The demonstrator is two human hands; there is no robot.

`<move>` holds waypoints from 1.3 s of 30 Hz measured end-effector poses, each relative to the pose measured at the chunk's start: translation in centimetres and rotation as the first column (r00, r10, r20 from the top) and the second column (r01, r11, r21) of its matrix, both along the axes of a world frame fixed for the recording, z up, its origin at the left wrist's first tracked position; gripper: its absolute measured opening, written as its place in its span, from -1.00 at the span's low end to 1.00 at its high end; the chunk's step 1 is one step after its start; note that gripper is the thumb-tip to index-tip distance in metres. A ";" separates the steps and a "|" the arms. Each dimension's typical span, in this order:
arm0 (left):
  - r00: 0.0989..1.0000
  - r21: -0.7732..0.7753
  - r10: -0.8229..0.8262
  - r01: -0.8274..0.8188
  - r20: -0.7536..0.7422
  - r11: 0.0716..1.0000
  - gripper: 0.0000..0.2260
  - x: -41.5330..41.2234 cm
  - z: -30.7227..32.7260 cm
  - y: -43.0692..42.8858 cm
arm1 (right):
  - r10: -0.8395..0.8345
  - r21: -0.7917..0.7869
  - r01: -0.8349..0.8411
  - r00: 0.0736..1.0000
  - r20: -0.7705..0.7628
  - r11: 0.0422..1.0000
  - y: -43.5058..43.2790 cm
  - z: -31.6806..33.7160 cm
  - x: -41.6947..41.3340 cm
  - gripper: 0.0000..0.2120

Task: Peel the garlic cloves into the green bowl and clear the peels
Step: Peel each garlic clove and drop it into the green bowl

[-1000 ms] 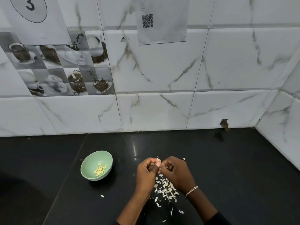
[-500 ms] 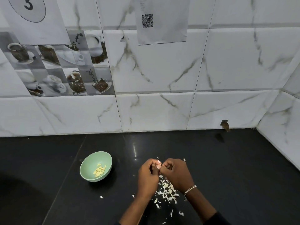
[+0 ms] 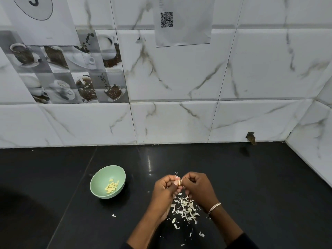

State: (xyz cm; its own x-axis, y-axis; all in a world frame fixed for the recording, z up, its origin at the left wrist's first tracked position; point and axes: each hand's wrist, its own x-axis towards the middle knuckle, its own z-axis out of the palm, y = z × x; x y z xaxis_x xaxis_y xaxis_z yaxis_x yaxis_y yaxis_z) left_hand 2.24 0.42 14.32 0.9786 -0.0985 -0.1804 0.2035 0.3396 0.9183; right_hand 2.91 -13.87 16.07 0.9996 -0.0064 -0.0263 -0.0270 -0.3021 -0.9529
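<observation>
Left hand (image 3: 165, 192) and right hand (image 3: 198, 187) are pinching 1 garlic clove (image 3: 178, 182) over the peels (image 3: 185, 207), so scraps are landing outside the green bowl (image 3: 100, 178).

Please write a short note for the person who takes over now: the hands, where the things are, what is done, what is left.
Left hand and right hand both pinch one garlic clove above the counter, mid-peel.
Done: peeled cloves lie in the green bowl, left of the hands.
Peels lie heaped under the hands, a few scattered.
Left: finish this clove, drop it in the bowl, clear the peels.
</observation>
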 end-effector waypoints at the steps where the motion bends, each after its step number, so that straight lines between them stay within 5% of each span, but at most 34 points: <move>1: 1.000 -0.029 -0.014 0.014 -0.002 0.999 -0.89 -0.1 0.0 0.0 | 0.000 0.019 0.000 1.000 -0.002 1.000 0.0 0.0 0.0 -0.83; 9: 0.992 -0.273 -0.064 0.032 -0.109 0.961 -0.84 -0.2 -0.4 0.7 | -0.077 0.124 0.078 0.997 -0.011 0.989 -0.5 -0.1 0.7 -0.78; 13: 0.981 -0.374 -0.082 0.012 -0.173 0.927 -0.81 -0.3 -0.8 1.2 | -0.081 -0.037 0.079 0.995 -0.051 0.996 -1.4 -0.7 1.0 -0.67; 16: 0.984 -0.310 -0.025 -0.031 -0.175 0.950 -0.85 -0.3 -1.2 1.3 | -0.029 -0.207 0.025 0.999 -0.014 0.978 -1.8 -1.2 0.6 -0.81; 18: 0.990 -0.206 0.021 -0.050 -0.140 0.977 -0.87 -0.2 -1.5 1.3 | 0.028 -0.089 -0.029 0.999 -0.017 0.996 -1.7 -1.2 0.2 -0.93; 22: 0.998 -0.049 0.037 -0.040 -0.047 0.998 -0.91 -0.4 -1.5 1.1 | 0.104 0.120 -0.103 0.994 -0.007 0.987 -0.9 -0.7 -0.3 -0.83; 39: 0.995 -0.045 0.093 -0.091 0.046 0.995 -0.82 -0.7 -0.5 0.7 | 0.071 0.252 -0.076 0.997 0.028 0.965 -0.4 -0.1 -0.8 -0.57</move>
State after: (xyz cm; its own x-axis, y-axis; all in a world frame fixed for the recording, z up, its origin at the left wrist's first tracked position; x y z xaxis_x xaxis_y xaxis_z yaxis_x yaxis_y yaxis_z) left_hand 1.54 1.12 13.79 0.9914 -0.0141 -0.1302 0.1252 0.3941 0.9105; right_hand 2.15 -14.23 16.02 0.9974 0.0718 0.0013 0.0051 -0.0524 -0.9986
